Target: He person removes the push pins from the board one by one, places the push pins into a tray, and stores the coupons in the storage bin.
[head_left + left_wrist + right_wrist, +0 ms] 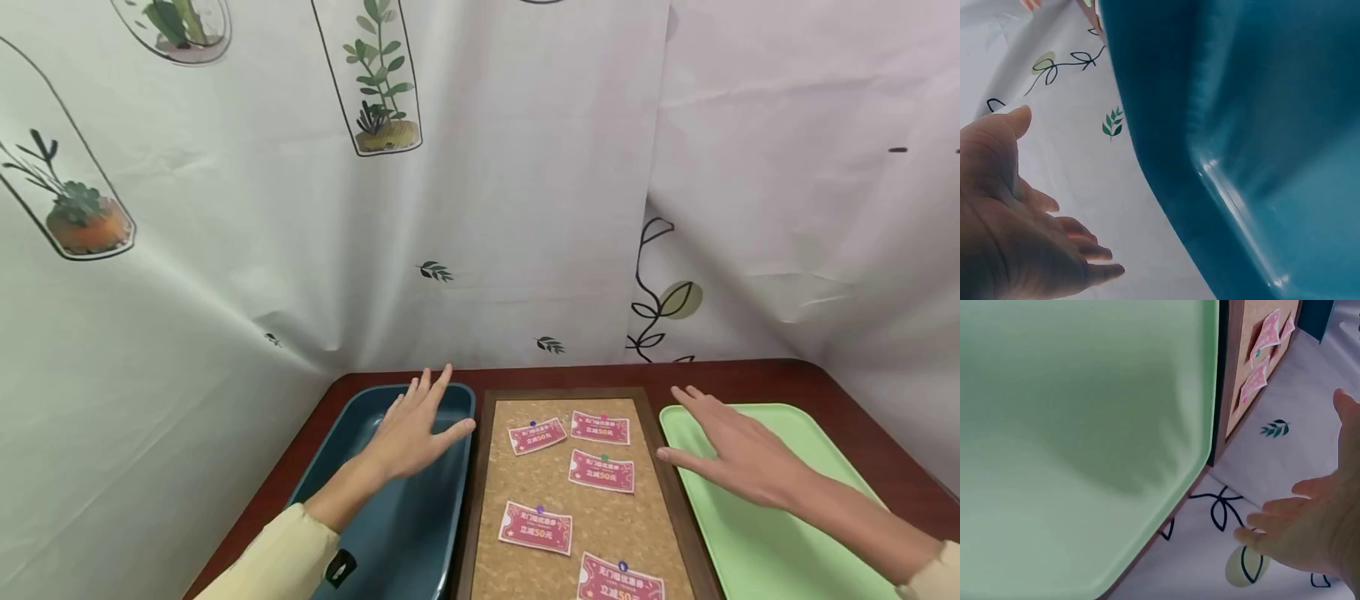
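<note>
My left hand [411, 429] hovers over the blue tray [420, 533], fingers straight and thumb spread, holding nothing. Over the upper left part of the green tray [772, 542] is my right hand [750, 454], also with extended fingers and nothing in it. Between the trays lies a wood-framed cork board [525, 475]. Several pink coupons are fixed to it with coloured pushpins, among them a tilted coupon [537, 436] at the upper left, a coupon [602, 472] below the top right one, and a coupon [536, 528] lower left. The lowest coupon [621, 579] is cut off by the frame edge.
The trays and board sit side by side on a dark red-brown table [847, 425]. A white curtain [510, 208] printed with plants hangs right behind the table and along both sides. A small black item [341, 568] shows at the left sleeve cuff.
</note>
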Tool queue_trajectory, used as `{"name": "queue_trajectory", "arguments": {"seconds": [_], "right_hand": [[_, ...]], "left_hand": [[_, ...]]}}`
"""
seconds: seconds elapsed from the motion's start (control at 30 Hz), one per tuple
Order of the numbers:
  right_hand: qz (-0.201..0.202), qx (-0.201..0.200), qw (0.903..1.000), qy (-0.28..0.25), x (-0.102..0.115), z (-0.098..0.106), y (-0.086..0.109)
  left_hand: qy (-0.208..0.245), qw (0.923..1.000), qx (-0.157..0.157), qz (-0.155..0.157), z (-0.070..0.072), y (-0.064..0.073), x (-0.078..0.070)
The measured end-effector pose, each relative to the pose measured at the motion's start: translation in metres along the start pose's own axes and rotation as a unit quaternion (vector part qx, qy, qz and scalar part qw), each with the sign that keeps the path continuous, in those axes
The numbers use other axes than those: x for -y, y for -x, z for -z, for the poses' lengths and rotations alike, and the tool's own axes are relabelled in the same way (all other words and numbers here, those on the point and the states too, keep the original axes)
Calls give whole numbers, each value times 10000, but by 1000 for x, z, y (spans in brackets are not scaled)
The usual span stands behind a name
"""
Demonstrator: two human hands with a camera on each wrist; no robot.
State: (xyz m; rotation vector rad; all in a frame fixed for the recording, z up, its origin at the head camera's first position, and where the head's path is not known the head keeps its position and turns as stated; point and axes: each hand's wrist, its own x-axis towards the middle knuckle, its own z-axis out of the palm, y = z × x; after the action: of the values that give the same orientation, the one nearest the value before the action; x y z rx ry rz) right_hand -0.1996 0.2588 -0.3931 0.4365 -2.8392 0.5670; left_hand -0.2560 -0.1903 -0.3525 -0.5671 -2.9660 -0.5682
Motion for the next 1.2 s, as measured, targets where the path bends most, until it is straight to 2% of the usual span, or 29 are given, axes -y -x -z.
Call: {"name": "queue_trajectory", "arguments": {"seconds": [0.2,0.3,0.47,0.63,0.87,0.93,1.1,1.2], "right_hand": [[-4,-181,9996,-199,9,-12,-23],[15,-282,9987,-421,10,-20,-33],[22,-363,9934,-1087,10,-33,-47],[-164,-118,9820,-1877,8,-42,-60],[-230,244,9717,-2338,4,-55,-76],[-273,317,9702,-2387,3,-59,-80],[-354,305,9710,-2343,4,-69,-88],[-452,275,9735,-2226,5,-74,-93]], "left_hand": [[593,9981,160,-101,-2,-18,-14],[824,9962,277,-51,-3,-27,-21],[1172,9922,432,53,-8,-42,-33],[1576,9855,596,198,-13,-56,-44],[2244,9702,771,488,-24,-75,-66],[2477,9634,841,589,-29,-79,-72],[3175,9396,948,857,-44,-89,-86],[3372,9313,936,1013,-54,-94,-93]]}}
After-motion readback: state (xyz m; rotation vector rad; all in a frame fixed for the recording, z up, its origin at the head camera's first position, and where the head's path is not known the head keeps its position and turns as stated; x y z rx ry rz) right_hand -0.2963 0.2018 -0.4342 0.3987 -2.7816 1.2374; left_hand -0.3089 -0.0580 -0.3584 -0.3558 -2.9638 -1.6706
